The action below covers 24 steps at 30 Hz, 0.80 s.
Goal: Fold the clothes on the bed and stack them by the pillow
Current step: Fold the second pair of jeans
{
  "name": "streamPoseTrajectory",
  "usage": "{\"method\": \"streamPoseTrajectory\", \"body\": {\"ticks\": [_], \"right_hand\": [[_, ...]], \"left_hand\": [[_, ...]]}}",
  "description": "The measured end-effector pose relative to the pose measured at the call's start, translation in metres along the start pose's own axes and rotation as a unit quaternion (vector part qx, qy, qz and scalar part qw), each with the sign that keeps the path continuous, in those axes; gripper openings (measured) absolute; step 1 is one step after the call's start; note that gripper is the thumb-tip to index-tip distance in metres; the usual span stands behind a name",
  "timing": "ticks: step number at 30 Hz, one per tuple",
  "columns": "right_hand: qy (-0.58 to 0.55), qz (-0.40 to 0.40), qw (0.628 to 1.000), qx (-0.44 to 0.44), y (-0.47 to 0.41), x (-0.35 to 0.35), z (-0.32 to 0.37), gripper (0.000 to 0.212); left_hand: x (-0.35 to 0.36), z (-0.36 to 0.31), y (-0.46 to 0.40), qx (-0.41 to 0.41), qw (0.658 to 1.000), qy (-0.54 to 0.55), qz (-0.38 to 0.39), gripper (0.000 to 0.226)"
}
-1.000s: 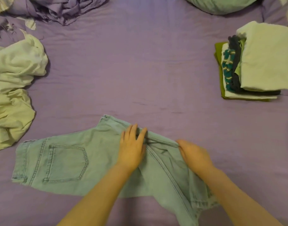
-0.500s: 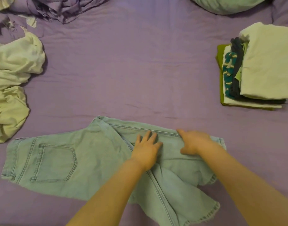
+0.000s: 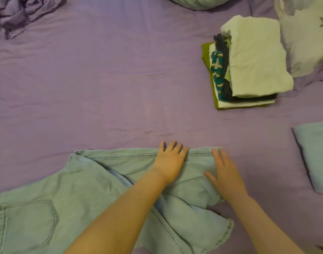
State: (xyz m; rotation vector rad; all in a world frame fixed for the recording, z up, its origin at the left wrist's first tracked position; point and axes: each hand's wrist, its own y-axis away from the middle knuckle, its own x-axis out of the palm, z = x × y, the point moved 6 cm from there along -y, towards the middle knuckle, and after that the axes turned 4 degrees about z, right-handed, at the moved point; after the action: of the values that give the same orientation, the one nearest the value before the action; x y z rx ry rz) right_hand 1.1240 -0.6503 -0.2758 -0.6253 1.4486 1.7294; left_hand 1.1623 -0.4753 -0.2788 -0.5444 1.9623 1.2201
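1. Jeans lie on the bed, well short of the stack by the pillow.
2. My left hand and right hand press flat on the folded leg, fingers straight, gripping nothing.
3. Denim looks thick, heavyish, holds creases; I'd grab at the waistband and hem.
4. No containers in view.
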Motion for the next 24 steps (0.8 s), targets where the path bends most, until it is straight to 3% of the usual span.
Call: {"method": "streamPoseTrajectory", "body": {"ticks": [3,7,11,13,15,17,19,21,22,24], "right_hand": [[-0.177,-0.034,0.983,0.015,0.019,0.011,-0.015,0.083],[-0.283,-0.071,0.957,-0.005,0.024,0.022,-0.021,0.074],[-0.507,-0.071,0.858,0.028,0.022,0.030,-0.034,0.090],[-0.590,-0.053,0.804,0.051,0.020,0.033,-0.041,0.103],[-0.625,0.011,0.779,0.040,0.016,0.035,-0.038,0.099],[-0.615,0.085,0.784,-0.009,0.013,0.040,-0.026,0.066],[-0.591,0.096,0.800,-0.036,0.013,0.038,-0.019,0.028],[-0.555,0.025,0.832,-0.018,0.011,0.027,-0.025,0.011],[-0.504,-0.019,0.864,0.003,0.011,0.018,-0.033,0.004],[-0.353,-0.064,0.933,0.031,0.011,0.008,-0.045,0.015]], "left_hand": [[-0.004,-0.025,-0.020,0.034,0.999,0.013,-0.004,0.051],[-0.013,-0.046,-0.042,-0.012,0.990,0.135,-0.032,0.048],[-0.025,-0.049,-0.044,-0.044,0.974,0.223,-0.004,0.021],[-0.038,-0.046,-0.039,-0.014,0.937,0.348,0.012,0.016],[-0.061,-0.036,-0.034,0.001,0.886,0.464,-0.001,0.017],[-0.082,-0.021,-0.032,-0.014,0.872,0.488,-0.036,0.019],[-0.094,-0.009,-0.033,-0.040,0.868,0.491,-0.067,0.016],[-0.097,0.000,-0.040,-0.081,0.879,0.460,-0.099,0.015],[-0.096,0.003,-0.043,-0.105,0.901,0.406,-0.113,0.019],[-0.092,0.001,-0.046,-0.142,0.948,0.255,-0.125,0.034]]}}
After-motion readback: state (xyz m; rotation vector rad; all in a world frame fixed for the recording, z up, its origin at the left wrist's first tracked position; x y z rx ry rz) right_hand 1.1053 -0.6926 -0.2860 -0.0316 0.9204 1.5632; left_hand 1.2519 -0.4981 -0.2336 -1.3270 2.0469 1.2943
